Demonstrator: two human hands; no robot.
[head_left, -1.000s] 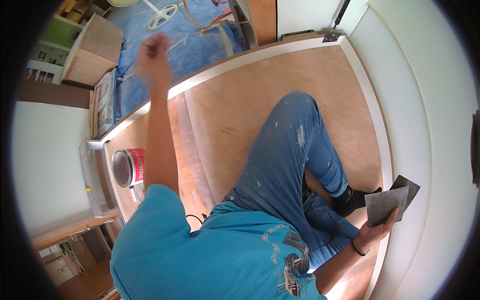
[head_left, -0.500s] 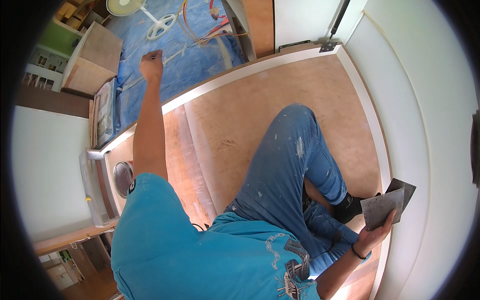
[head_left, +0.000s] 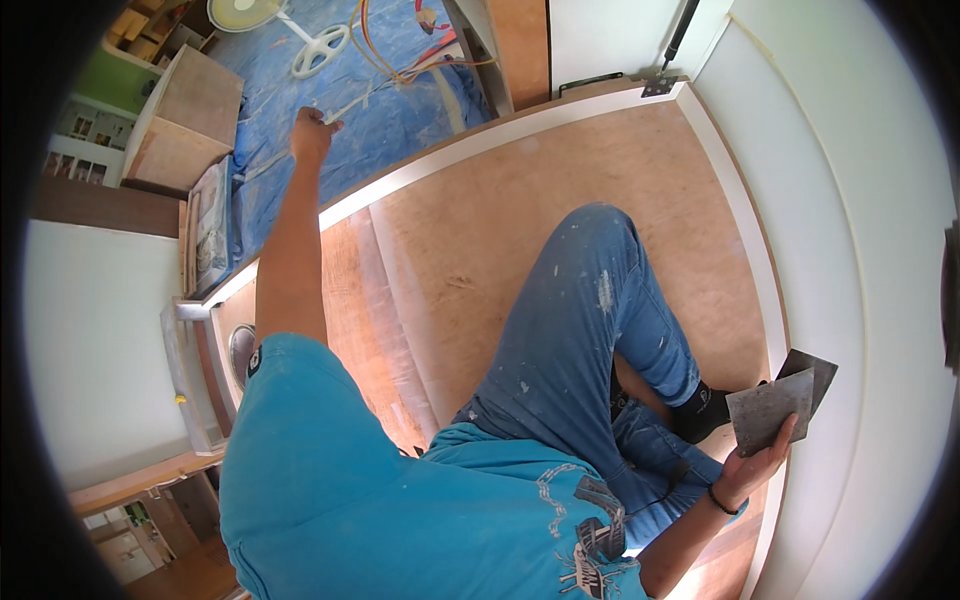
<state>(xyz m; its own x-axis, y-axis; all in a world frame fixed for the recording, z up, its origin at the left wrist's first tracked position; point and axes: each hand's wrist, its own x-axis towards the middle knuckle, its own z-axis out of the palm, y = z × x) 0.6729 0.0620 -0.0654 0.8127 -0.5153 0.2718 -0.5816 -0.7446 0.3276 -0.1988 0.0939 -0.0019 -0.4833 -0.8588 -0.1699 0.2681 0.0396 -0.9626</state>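
Observation:
My left hand (head_left: 312, 136) is stretched far out at the upper left, above a blue plastic sheet (head_left: 270, 95). Its fingers are curled in, and whatever is between them is too small to make out. Down at the right, my right hand (head_left: 756, 470) grips two flat, rectangular metal scraper blades. The nearer scraper blade (head_left: 768, 412) is grey and speckled; a darker scraper blade (head_left: 812, 372) sticks out behind it. Both are close to the white panel (head_left: 880, 330), beside my socked foot (head_left: 703, 412).
I sit on a wooden board (head_left: 470, 240) edged by a raised white rim (head_left: 420, 178). A round tin (head_left: 242, 350) is partly hidden by my left arm. Beyond the rim are a wooden box (head_left: 190, 115), a fan (head_left: 240, 12), loose cables (head_left: 400, 75) and a black strut (head_left: 682, 30).
My left hand has shifted slightly downward and turned, its fingertips now pointing more to the right. The right hand with the scraper blades has moved only a little to the right.

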